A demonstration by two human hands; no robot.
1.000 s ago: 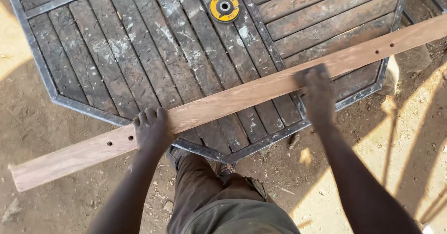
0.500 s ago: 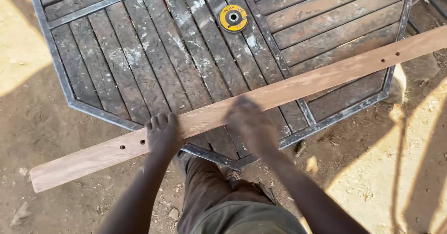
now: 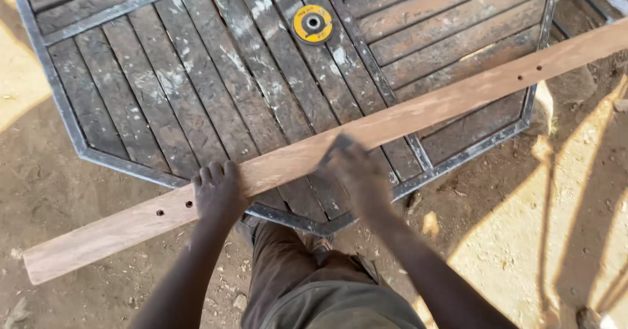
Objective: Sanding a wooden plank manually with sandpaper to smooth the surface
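Observation:
A long light-brown wooden plank [image 3: 418, 110] with small drilled holes lies slanted across the front of a tabletop of dark wooden slats in a grey metal frame [image 3: 59, 100]. My left hand [image 3: 217, 190] grips the plank near its lower left part, fingers curled over its far edge. My right hand [image 3: 350, 169] is blurred and presses something dark, perhaps a piece of sandpaper, against the plank's middle. What it holds is unclear.
A yellow round grinding disc [image 3: 313, 24] lies on the slats at the back. My legs in olive trousers [image 3: 314, 290] stand at the table's front corner. Sandy ground with small stones and patches of sunlight surrounds the table.
My right hand has slid left along the plank, from near the right frame edge to its middle. My left hand keeps its grip.

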